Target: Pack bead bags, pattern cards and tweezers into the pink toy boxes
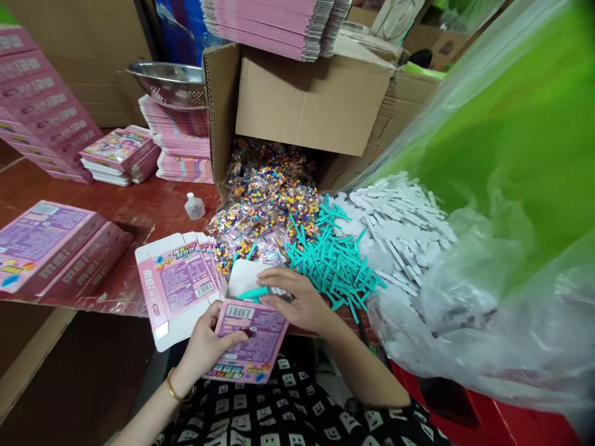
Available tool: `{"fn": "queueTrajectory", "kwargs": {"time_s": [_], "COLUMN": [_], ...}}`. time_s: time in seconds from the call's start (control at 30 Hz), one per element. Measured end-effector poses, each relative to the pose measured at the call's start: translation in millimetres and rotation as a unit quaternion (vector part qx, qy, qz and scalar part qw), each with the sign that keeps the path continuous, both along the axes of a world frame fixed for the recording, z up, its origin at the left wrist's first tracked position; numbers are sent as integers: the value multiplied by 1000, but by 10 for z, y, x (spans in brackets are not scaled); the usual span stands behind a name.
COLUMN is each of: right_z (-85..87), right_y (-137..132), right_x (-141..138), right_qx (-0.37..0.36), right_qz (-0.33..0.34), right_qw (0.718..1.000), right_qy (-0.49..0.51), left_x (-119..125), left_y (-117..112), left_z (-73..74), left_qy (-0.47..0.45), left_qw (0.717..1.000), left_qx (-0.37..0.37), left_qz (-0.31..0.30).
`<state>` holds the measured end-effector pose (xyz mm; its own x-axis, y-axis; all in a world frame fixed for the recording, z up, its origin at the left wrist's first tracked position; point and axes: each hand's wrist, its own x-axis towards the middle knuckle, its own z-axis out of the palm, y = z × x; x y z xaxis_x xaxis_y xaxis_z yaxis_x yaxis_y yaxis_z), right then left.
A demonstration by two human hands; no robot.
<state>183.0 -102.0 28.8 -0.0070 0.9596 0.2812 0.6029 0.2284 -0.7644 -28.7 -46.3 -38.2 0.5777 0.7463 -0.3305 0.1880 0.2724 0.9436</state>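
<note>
My left hand [216, 341] grips a pink and purple printed carton [253, 344] by its side, thumb across the printed face. The carton's top is open, with its white flap [244, 275] standing up behind the opening. At that opening, my right hand [297, 300] is closed around a teal plastic stick [253, 293], which points left over the carton's mouth. Something pale also shows between its fingers, too small to name. Flattened cartons [181, 279] lie beside my left hand. A heap of teal sticks [334, 266] lies just beyond my right hand.
Clear bags of coloured beads [269, 204] spill from a large cardboard box [311, 99]. White strips [404, 223] are piled on the right, beside a clear plastic bag [446, 347]. A small bottle [194, 207], stacked pink boxes [51, 111] and a metal colander [170, 83] stand on the left.
</note>
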Motion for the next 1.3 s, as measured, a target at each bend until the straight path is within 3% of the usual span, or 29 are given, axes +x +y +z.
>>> {"fn": "queueTrajectory", "kwargs": {"time_s": [0.07,0.17,0.23,0.33,0.43,0.5,0.63,0.73,0.8,0.9,0.97,1.03,1.2,1.3], "right_z": [-62,-149,-177,-190,-227,-295,-570,-843,-989,-1094,-1086,-1021,-757,-709], "right_y": [-42,-119,-176,-244,-283,-319,-434,-493,-500,-477,-452,-426,-348,-320], "right_x": [-23,-60,-65,-68,-68,-54,-90,-239,-346,-446,-466,-447,-245,-95], "right_qx": [29,13,29,65,45,50,65,-17,-40,25,82,92,-97,-196], "right_qz": [-10,35,-17,-90,-19,-37,-221,-201,-194,-241,-266,-263,-198,-161], "right_qw": [994,979,979,981,991,994,972,959,945,935,917,900,920,878], "right_qy": [-108,-200,-201,-158,-123,-89,37,198,260,258,287,336,324,407], "left_x": [1,-1,-7,-18,-23,-23,-9,21,48,94,129,167,247,251], "left_y": [-64,-160,-207,-254,-298,-327,-339,-264,-177,-61,-28,-23,11,33], "left_z": [-71,-147,-164,-156,-154,-165,-183,-173,-171,-202,-240,-265,-196,-123], "left_qy": [7,11,18,18,2,1,8,-9,-16,-23,-51,-87,-72,-44], "left_qw": [1000,999,998,996,998,999,996,992,990,990,986,979,987,992], "left_qx": [0,-6,-22,-35,-30,-29,-19,43,100,135,149,157,83,61], "left_qz": [17,35,55,77,49,40,83,119,95,29,54,102,113,97]}}
